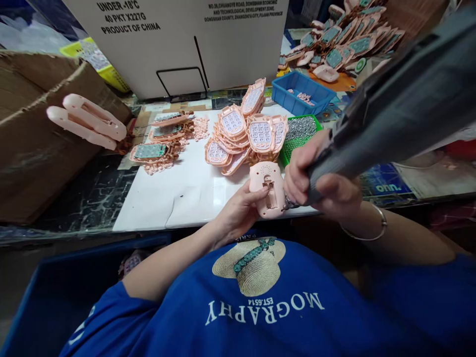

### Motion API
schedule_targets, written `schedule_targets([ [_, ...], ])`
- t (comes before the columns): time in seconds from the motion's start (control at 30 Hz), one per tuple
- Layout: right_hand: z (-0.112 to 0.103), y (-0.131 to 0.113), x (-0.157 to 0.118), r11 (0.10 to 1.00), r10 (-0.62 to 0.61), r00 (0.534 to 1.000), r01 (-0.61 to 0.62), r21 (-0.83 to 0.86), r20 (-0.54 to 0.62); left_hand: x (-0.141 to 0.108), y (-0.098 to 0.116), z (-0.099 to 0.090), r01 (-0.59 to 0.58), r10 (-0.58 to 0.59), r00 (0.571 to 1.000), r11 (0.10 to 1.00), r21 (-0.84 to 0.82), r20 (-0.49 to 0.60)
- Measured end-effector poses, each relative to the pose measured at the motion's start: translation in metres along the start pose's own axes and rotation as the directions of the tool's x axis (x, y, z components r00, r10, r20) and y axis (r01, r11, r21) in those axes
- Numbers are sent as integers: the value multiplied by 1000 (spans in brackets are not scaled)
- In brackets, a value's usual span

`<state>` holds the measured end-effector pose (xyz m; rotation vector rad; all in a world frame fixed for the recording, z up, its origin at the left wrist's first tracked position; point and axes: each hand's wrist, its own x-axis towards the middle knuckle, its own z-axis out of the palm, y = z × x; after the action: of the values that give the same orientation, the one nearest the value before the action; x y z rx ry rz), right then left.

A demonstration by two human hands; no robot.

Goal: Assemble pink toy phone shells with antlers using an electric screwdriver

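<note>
One pink case (277,186), long way pointing from me | left fingers (258,195) hold it | right fingers (296,174) squeeze grey tool (386,104) on its right

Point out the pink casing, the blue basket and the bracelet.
Pink casing (271,199), head view: the battery slot in its back.
Blue basket (292,101), head view: its near wall.
Bracelet (384,224), head view: the silver band beside the right wrist.

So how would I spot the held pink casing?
In front of the big printed white box lie heaped pink shells. Just this side of them, the left hand holds the pink casing. Its smooth face has an open slot, while those shells show button pads.
</note>
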<state>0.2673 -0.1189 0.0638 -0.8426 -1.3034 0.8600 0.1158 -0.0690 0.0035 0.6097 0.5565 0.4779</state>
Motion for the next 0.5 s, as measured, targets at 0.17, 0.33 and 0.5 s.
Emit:
schedule_targets([
  [0.17, -20, -19, 27, 986, -132, 987, 140, 89, -90, 0, 0, -7, 45, -46, 999, 999, 17, 11],
  [0.33, -70, 20, 56, 925, -292, 849, 134, -356, -440, -6, 12, -16, 17, -18, 1000, 998, 54, 25],
  [0.5, -110, 68, 82, 915, -270, 840, 72, -397, -470, -6, 22, -15, -55, 56, 998, 997, 63, -20],
])
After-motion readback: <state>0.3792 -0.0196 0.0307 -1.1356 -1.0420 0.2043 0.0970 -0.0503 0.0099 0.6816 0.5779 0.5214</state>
